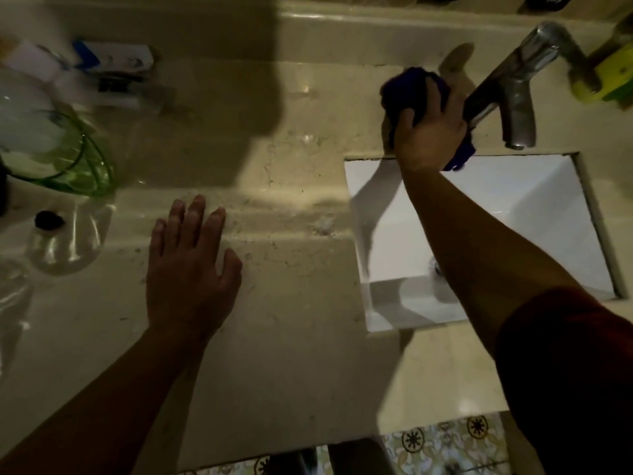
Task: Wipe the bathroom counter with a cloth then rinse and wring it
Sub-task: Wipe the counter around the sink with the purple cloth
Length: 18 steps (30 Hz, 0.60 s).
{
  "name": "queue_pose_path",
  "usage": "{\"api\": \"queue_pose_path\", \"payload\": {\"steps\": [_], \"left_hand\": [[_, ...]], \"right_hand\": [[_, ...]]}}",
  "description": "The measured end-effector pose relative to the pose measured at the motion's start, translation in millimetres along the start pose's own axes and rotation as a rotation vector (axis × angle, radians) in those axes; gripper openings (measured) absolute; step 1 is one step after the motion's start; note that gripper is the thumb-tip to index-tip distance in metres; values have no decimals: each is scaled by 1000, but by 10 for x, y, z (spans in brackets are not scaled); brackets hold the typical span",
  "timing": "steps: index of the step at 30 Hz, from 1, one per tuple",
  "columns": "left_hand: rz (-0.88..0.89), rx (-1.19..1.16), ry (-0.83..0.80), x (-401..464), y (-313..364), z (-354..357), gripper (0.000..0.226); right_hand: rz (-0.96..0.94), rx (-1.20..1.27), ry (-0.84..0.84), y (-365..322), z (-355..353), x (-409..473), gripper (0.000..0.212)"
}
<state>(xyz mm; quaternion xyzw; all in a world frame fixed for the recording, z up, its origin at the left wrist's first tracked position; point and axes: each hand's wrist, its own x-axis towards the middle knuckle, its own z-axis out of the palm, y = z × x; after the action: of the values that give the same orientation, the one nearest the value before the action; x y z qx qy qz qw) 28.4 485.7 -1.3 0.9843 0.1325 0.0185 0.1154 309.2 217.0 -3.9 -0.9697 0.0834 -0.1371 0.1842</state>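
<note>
— How many hands are seen, and where is the cloth?

— Two hands are seen. One blue cloth (409,92) is gripped by the right hand (426,133), with the fingers curled around it, and it is pressed on the counter (294,337) at 1 o'clock, just beside the one metal faucet (513,94), behind the one white sink (534,207).

— And the left hand (191,265)?

— It is laid flat on the counter at 9 o'clock, with the fingers straight and slightly apart. Nothing is held. One green-rimmed glass jar (58,145) is seen at 10 o'clock, blurred.
</note>
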Motion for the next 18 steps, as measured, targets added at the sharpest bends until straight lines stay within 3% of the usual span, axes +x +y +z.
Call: {"api": "queue_pose_path", "payload": {"steps": [8,18], "left_hand": [[1,20,-19,5,-6,-3,64],[-21,14,-3,-13,38,-27,61]], "right_hand": [[-42,-143,-197,-175,-53,84,58],[-541,113,-356,-976,65,-867,41]]}}
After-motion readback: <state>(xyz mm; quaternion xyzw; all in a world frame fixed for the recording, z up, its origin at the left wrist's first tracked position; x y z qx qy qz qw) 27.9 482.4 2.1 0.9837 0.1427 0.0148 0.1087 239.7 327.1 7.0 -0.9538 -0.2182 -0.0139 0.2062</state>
